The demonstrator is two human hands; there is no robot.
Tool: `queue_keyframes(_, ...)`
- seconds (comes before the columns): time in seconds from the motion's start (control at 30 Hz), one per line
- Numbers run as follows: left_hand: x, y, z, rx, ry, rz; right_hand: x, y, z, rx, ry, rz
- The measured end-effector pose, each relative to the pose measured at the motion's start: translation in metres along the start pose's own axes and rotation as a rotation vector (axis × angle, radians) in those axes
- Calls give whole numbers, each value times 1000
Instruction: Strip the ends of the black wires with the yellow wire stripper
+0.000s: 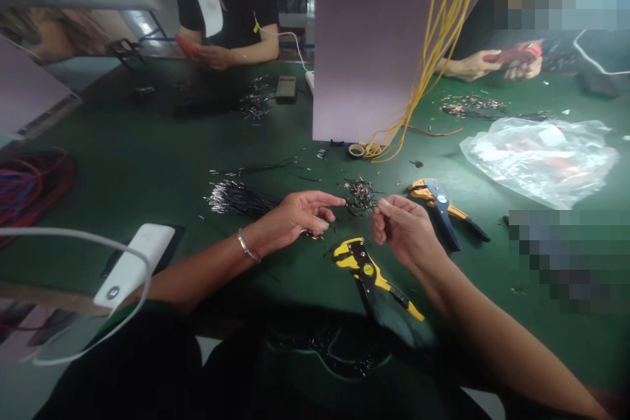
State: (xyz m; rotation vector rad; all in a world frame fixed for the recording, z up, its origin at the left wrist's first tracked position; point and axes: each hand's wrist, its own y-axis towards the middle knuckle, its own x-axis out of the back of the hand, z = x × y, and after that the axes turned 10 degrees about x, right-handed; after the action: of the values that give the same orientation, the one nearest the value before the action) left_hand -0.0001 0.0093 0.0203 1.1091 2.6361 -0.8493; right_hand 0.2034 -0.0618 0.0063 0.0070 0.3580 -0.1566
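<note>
My left hand (302, 213) reaches over the green table, index finger stretched out and the other fingers loosely curled apart. Its fingertip is close to a small heap of short wire pieces (361, 191). On the heap's right side, my right hand (403, 223) has thumb and fingertips pinched together; anything between them is too small to make out. A bundle of black wires with bare shiny ends (236, 199) lies left of the left hand, partly behind it. Below the hands rests a yellow-and-black wire stripper (367, 269). An orange-and-black wire stripper (440, 200) lies beyond the right hand.
Yellow wires (423, 92) hang beside a pale upright panel (367, 52), near a roll of tape (356, 151). Clear plastic bags (541, 154) lie at right. A white power bank (135, 262) with a cable sits at left, near coiled wires (29, 187). Co-workers' hands hold red tools across the table.
</note>
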Motion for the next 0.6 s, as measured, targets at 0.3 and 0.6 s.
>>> queue_keyframes(0.3, 9, 5, 9, 192, 103, 92, 3, 1, 7, 52, -25, 0)
queue_keyframes(0.6, 6, 1, 9, 193, 270, 144, 3, 3, 4, 27, 9, -31)
